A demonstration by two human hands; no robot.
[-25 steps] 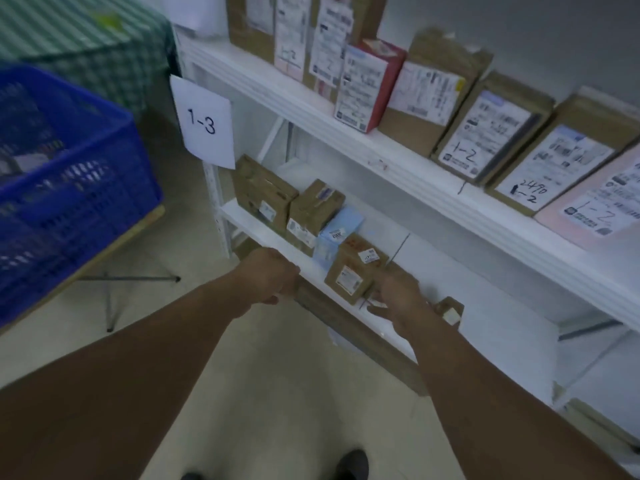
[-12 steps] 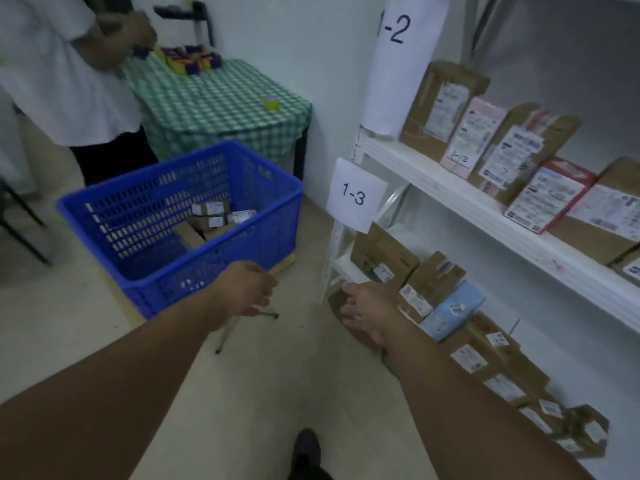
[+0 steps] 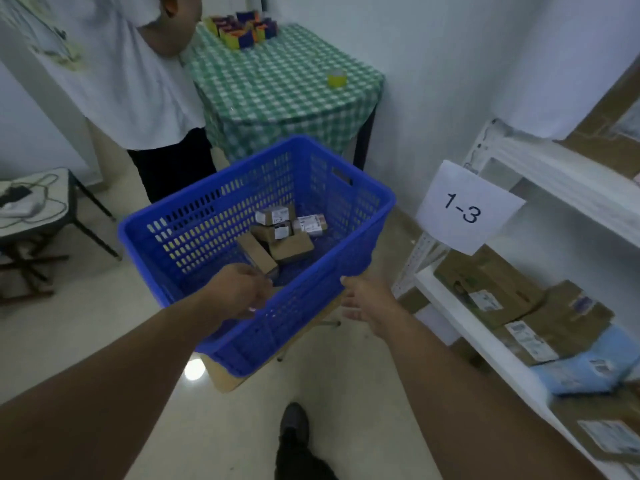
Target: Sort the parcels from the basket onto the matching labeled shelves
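Basket: The blue basket [image 3: 311,306] sits in the middle of the floor space in front of you, propped on a low wooden stand. Its long axis runs from near left to far right, and the handle slot is in the far-right end wall.
Parcels: A handful of small brown parcels [image 3: 291,245] lie clustered on the basket floor toward its far-right end. Two show white labels facing up. One longer box [image 3: 256,254] lies with its length running far left to near right.
Left hand: Your left hand [image 3: 239,292] hangs over the near rim with its back toward you. The fingers curl down out of sight, so you cannot tell whether they hold anything.
Right hand: Your right hand [image 3: 367,303] is empty and relaxed, fingers spread, just beside the basket's near-right wall.
Shelf: At right, the white shelf [image 3: 450,303] carries a "1-3" sign [image 3: 467,209] and holds brown shelved parcels [image 3: 491,289].
Background: A green checked desk [image 3: 284,88] stands at the far wall, with a bystander in a white shirt [image 3: 114,71] at far left.
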